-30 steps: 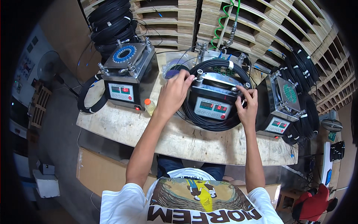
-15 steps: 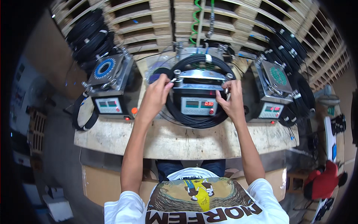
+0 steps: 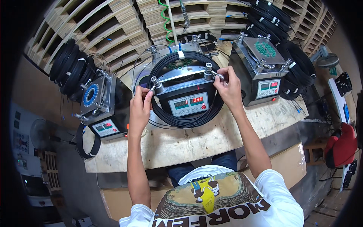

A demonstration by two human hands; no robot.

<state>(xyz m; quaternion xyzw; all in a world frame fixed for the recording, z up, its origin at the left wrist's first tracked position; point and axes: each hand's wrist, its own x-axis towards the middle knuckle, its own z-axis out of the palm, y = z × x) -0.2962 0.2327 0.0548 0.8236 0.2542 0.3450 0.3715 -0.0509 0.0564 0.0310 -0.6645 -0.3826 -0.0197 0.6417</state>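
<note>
In front of me stands a boxy bench machine with a metal top and a lit digital panel. A coil of black cable, tied with a white band at the top, loops around its front and upper part. With my left hand I pinch a small metal clamp lever at the machine's front left post. My right hand grips a matching clamp lever by the front right post. A metal plate spans between the two posts. Both hands' fingertips partly hide the levers.
Similar machines flank this one: a left machine with a blue ring on top, and a right machine with a green-dotted plate. Black cable coils are piled at both sides. Wooden pallets stand behind the wooden bench. A person in red is far right.
My view has turned, so the bench appears tilted and the middle machine sits further left. My right hand's fingers have closed on the right lever; my left hand stays at the left one.
</note>
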